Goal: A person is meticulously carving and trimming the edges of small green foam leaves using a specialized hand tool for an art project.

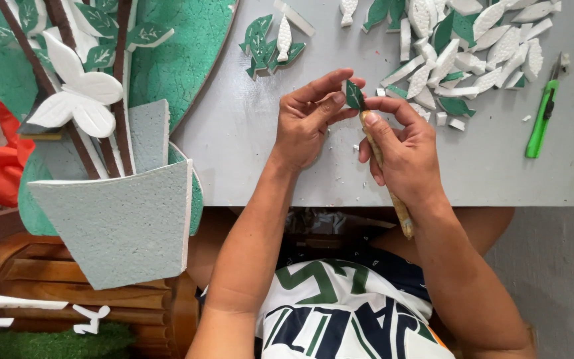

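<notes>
The grip of the left hand (308, 119) is closed on a small green leaf (353, 95), pinched between thumb and fingertips so that its flat face is turned up. The right hand (403, 149) is closed around a wooden-handled brush (385, 174), held low near the tip like a pencil, with the long handle running back past the wrist toward the near edge of the table (247, 139). The brush tip meets the lower end of the leaf, which is held just above the table, about midway along its near side.

To do this step well, the left fingers should stay on the very edges of the leaf, so that the painted face is not touched. The two hands look close enough to brace against each other, and that contact would steady a fine stroke. Light pressure seems wise, since the foam piece is thin and could bend or snap.

A heap of white and green leaves (463, 63) lies toward the far right corner, and a small cluster of green ones (267, 45) sits near the far edge. A green utility knife (543, 116) rests close to the right edge, well apart from the hands. At the left edge stands a foam plant model in a grey pot (117, 226), with a white butterfly (81, 96) on it.
</notes>
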